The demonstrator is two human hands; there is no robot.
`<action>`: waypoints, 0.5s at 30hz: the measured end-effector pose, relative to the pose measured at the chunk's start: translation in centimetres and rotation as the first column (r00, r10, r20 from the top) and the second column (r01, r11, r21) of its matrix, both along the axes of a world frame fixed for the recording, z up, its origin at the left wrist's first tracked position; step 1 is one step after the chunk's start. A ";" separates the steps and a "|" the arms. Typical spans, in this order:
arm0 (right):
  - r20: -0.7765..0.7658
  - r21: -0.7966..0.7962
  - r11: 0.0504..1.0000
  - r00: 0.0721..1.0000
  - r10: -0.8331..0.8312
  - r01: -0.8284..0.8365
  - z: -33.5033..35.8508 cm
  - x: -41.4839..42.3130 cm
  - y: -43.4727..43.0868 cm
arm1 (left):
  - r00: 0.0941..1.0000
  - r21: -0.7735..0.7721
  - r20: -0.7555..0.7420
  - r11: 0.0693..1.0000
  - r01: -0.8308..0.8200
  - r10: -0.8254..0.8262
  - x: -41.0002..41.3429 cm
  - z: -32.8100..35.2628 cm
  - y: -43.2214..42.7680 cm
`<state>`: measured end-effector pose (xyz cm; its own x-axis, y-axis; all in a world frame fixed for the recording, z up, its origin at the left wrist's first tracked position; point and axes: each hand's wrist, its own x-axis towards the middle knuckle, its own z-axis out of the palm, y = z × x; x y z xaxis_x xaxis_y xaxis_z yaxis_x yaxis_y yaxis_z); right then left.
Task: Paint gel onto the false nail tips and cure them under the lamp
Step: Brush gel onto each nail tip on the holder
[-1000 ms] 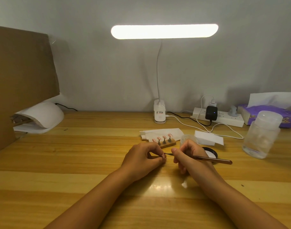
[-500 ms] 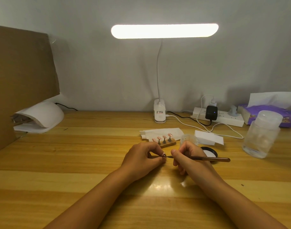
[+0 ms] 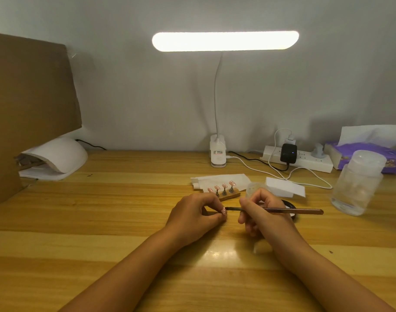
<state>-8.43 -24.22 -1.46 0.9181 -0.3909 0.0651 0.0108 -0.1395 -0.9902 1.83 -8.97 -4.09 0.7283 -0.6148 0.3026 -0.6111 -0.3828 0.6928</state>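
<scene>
Half the false nail tip (image 3: pixel 224 211) is hidden, pinched in the curled fingers of the left hand (image 3: pixel 192 216) over the table (image 3: pixel 102 221), while the right hand (image 3: pixel 260 212) grips a brush (image 3: pixel 293 211), bristles touching that tip.

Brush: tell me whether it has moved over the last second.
Yes, slightly: the brush swung its handle end right and back, nearer the clear jar; its tip stays by the nail tip.

Desk lamp (image 3: pixel 225 41) glows beside power strip (image 3: pixel 314 163) — tissue pack (image 3: pixel 354 150), clear jar (image 3: pixel 356 185) nearby.
</scene>
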 end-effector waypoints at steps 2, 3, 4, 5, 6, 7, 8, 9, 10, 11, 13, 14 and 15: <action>-0.005 -0.002 1.000 1.000 -0.027 0.027 0.0 0.1 0.2 | 1.000 0.002 0.008 1.000 -0.006 0.006 0.0 0.0 0.0; -0.007 0.009 0.999 0.999 -0.049 0.049 0.0 0.1 0.2 | 1.000 0.003 0.010 1.000 -0.009 0.009 0.0 0.0 0.0; -0.007 0.024 0.997 0.997 -0.072 0.072 -0.1 0.2 0.2 | 1.000 0.005 0.009 1.000 -0.008 0.008 -0.1 0.0 0.0; -0.006 0.039 0.995 0.996 -0.091 0.091 -0.1 0.2 0.2 | 1.000 0.007 0.009 1.000 -0.005 0.005 -0.1 0.0 0.0; -0.003 0.045 0.994 0.995 -0.101 0.101 -0.1 0.3 0.2 | 1.000 0.009 0.012 1.000 -0.002 0.002 -0.1 0.0 0.0; 0.001 0.041 0.994 0.995 -0.101 0.101 -0.1 0.2 0.2 | 1.000 0.013 0.017 1.000 -0.002 0.002 -0.1 0.0 0.0; 0.005 0.027 0.995 0.996 -0.093 0.093 -0.1 0.2 0.3 | 1.000 0.015 0.022 1.000 -0.005 0.004 -0.2 0.0 0.0; 0.006 0.009 0.997 0.997 -0.082 0.082 -0.1 0.2 0.3 | 1.000 0.017 0.026 1.000 -0.008 0.008 -0.1 0.0 0.0; 0.006 -0.006 0.997 0.997 -0.073 0.073 -0.1 0.2 0.4 | 1.000 0.019 0.029 1.000 -0.011 0.011 -0.2 0.0 0.0; 0.007 -0.015 0.998 0.998 -0.067 0.067 -0.1 0.2 0.4 | 0.999 0.022 0.030 1.000 -0.012 0.012 -0.1 0.0 0.0; 0.005 -0.029 0.998 0.998 -0.060 0.061 -0.2 0.2 0.5 | 1.000 0.025 0.028 1.000 -0.012 0.011 -0.2 0.1 0.0; 0.002 -0.040 0.997 0.998 -0.060 0.060 -0.2 0.1 0.5 | 1.000 0.027 0.027 1.000 -0.013 0.012 -0.2 0.1 0.0; -0.002 -0.049 0.997 0.998 -0.061 0.061 -0.2 0.1 0.5 | 1.000 0.030 0.026 0.999 -0.013 0.012 -0.2 0.1 0.0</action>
